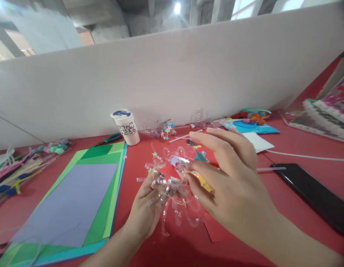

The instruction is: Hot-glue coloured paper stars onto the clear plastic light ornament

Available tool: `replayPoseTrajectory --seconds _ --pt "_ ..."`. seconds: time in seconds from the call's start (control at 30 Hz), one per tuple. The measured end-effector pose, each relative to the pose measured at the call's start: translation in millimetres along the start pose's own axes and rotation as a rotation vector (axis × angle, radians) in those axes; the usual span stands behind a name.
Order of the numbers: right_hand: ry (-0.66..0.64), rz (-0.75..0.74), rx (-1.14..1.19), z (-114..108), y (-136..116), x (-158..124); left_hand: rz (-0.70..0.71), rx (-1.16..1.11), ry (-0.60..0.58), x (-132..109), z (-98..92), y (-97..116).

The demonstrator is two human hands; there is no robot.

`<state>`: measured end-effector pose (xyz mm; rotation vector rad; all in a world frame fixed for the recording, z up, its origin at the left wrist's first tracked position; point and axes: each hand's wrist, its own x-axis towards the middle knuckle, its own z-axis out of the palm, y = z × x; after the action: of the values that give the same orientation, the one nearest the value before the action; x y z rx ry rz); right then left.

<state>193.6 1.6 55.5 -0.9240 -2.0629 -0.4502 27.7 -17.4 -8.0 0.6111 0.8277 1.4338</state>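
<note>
A bundle of clear curled ribbon point(172, 193) sits between both hands above the red table point(238, 252). My left hand point(145, 211) is closed around the ribbon from below. My right hand point(230, 181) reaches in from the right. Its thumb and fingers pinch a small yellow piece point(204, 182) against the ribbon, and its other fingers are stretched out. A red star shape point(172, 171) and a silvery star point(176, 160) lie within the ribbon curls.
Stacked green, blue and lilac paper sheets point(77, 196) lie at left, with pipe cleaners point(16, 170) beyond. A white cup point(126, 128), scissors point(111, 139) and star confetti point(166, 131) stand near the white partition point(172, 81). A black phone point(313, 194) lies at right.
</note>
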Motion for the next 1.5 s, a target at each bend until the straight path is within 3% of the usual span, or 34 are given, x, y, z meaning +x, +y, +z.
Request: replayPoseTrajectory --seconds 0.13,0.3,0.57,0.97,1.13,1.33,1.5 --pt "0.003 0.034 0.088 -0.8 -0.5 -0.2 -0.013 -0.049 0.075 -1.9 7.8 4.1" --pt "-0.041 0.076 0.174 -4.4 -1.3 -0.9 -0.025 -0.036 0.049 -3.7 11.3 7.5" --pt "-0.063 0.11 0.241 -8.5 -1.0 -3.2 0.034 -0.024 -0.018 -0.1 -0.6 1.8" --pt "-0.121 0.207 0.327 -9.3 2.1 -0.1 0.016 -0.062 -0.025 2.6 0.3 -1.2" --pt "-0.162 0.184 0.34 -9.9 -0.2 -0.5 0.024 -0.035 -0.063 2.8 -1.6 -3.3" --pt "-0.145 0.164 0.332 -8.2 -1.3 -0.3 0.003 0.019 -0.019 3.0 -7.6 -8.1" --pt "-0.147 0.175 0.351 -6.6 -0.3 -0.3 -0.001 0.075 -0.116 2.3 -9.1 -8.2"
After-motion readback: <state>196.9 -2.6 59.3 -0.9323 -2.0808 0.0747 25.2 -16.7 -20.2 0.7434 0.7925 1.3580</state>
